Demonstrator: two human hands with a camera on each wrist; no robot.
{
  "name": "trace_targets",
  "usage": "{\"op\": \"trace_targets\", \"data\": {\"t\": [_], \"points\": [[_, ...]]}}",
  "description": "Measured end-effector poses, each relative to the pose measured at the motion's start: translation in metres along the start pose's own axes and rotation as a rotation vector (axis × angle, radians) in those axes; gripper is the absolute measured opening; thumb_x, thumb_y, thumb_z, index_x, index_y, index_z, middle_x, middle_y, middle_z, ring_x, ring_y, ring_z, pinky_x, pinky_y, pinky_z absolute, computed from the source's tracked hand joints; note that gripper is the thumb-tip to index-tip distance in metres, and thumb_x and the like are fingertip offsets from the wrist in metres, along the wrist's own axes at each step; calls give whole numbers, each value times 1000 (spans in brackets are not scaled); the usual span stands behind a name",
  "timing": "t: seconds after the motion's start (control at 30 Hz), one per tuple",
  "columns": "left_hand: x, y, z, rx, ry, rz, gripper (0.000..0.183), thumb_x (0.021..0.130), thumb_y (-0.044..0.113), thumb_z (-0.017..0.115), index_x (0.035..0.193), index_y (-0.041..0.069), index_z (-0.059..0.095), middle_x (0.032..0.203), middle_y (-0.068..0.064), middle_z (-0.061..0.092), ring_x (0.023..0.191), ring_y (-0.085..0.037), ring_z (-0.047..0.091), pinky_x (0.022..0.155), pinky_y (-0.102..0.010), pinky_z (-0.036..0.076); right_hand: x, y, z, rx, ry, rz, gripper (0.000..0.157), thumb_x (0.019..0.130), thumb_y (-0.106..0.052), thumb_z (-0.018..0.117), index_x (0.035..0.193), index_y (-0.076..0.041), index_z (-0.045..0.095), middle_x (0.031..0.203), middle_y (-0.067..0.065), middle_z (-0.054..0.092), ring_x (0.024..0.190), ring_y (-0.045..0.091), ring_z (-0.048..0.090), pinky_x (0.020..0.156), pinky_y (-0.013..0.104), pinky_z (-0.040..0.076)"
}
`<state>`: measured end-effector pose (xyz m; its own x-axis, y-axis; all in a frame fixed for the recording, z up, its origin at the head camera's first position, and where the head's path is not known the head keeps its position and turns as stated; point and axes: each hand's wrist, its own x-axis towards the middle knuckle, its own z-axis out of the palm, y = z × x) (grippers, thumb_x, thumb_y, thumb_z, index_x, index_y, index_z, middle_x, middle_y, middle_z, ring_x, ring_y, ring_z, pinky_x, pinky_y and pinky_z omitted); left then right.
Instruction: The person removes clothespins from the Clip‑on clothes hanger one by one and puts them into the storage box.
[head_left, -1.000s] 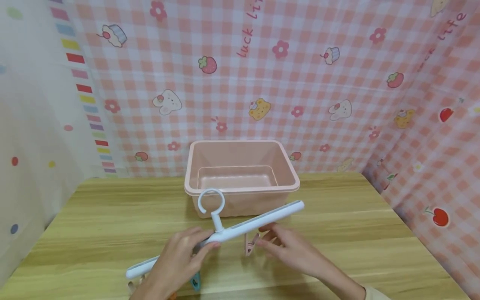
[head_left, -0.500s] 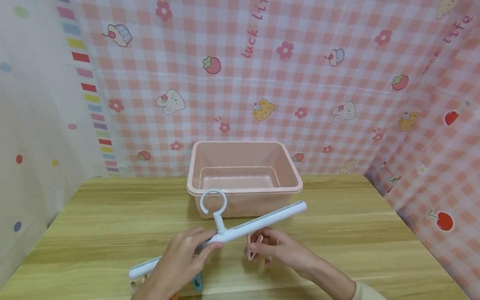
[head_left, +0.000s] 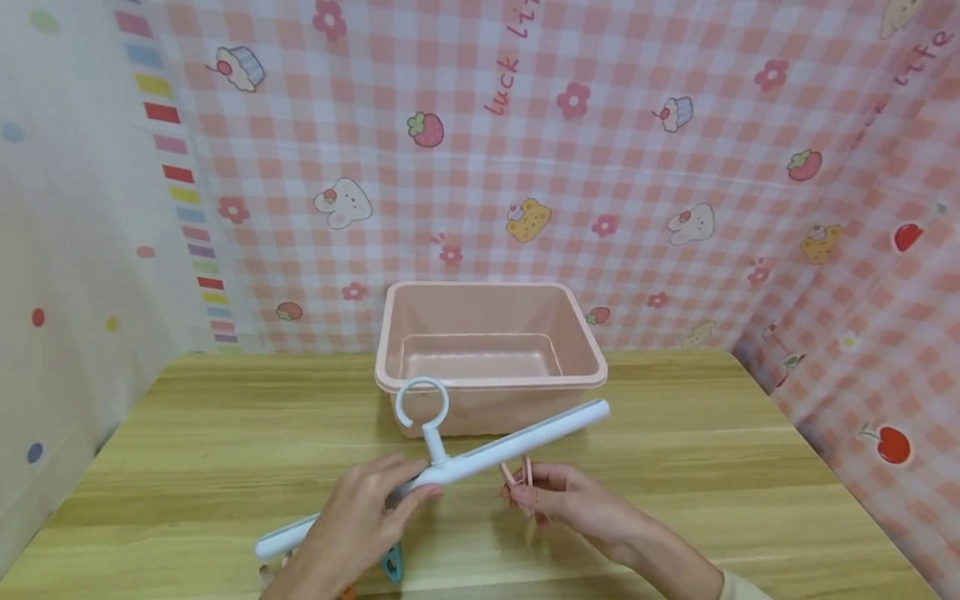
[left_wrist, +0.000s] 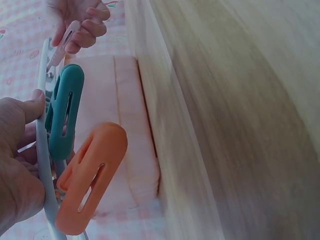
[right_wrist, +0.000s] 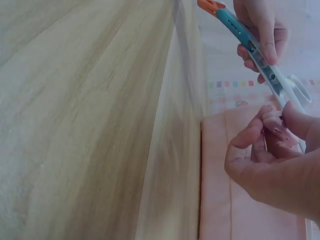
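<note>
My left hand [head_left: 360, 508] grips a white hanger [head_left: 528, 435] by its middle, thumb in front. The hanger tilts up to the right, its round hook standing over the bar. Fingers and thumb of my right hand [head_left: 573, 498] pinch a pale pink clip [head_left: 528, 472] just below the right half of the bar, two prongs pointing up. In the left wrist view, a teal clip [left_wrist: 69, 110] and an orange clip [left_wrist: 97, 175] hang along the bar near my left hand. A beige clip [head_left: 266, 573] shows under the left end, partly hidden by my wrist.
Behind the hanger stands a pink plastic bin [head_left: 491, 383], its hollow facing up. The wooden table [head_left: 720, 467] spreads around it. Pink checked cloth [head_left: 450, 167] hangs at the back and right, with a pale dotted cloth [head_left: 82, 250] at the left.
My right hand has closed its fingers around the pink clip and turned it under the bar, shifting it slightly right. My left hand and the hanger have hardly moved.
</note>
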<state>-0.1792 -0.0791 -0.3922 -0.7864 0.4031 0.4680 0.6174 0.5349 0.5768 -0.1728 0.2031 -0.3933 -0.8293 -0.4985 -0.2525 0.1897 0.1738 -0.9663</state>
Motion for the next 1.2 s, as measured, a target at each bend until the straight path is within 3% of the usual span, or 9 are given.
{"op": "trace_targets", "data": {"t": [0.3, 0.5, 0.77, 1.2], "points": [[-1, -2, -2, -1, 25, 46, 19, 90, 23, 75, 102, 9, 77, 77, 7, 66, 63, 9, 46, 50, -11, 44, 0, -2, 0, 79, -64, -3, 26, 105, -33, 53, 110, -9, 60, 91, -7, 61, 83, 6, 53, 78, 21, 46], [-3, -3, -5, -13, 29, 67, 20, 91, 23, 73, 104, 7, 77, 77, 8, 65, 62, 10, 44, 48, -9, 43, -2, -6, 2, 97, -68, -26, 26, 105, -31, 52, 110, -7, 60, 91, -6, 60, 81, 5, 53, 75, 20, 45], [-6, -6, -5, -6, 86, 135, 14, 89, 19, 76, 100, 11, 78, 75, 11, 63, 62, 11, 41, 47, -9, 39, -4, -7, -1, 146, -113, -29, 23, 105, -27, 51, 110, -7, 61, 91, -8, 61, 80, 2, 54, 75, 18, 46], [-9, -8, -4, -47, 104, 176, 15, 88, 15, 76, 102, 8, 77, 79, 10, 67, 65, 10, 45, 52, -8, 42, -1, -7, -5, 241, -153, -15, 18, 105, -24, 51, 104, -11, 64, 84, -12, 59, 73, -1, 52, 74, 15, 48]]}}
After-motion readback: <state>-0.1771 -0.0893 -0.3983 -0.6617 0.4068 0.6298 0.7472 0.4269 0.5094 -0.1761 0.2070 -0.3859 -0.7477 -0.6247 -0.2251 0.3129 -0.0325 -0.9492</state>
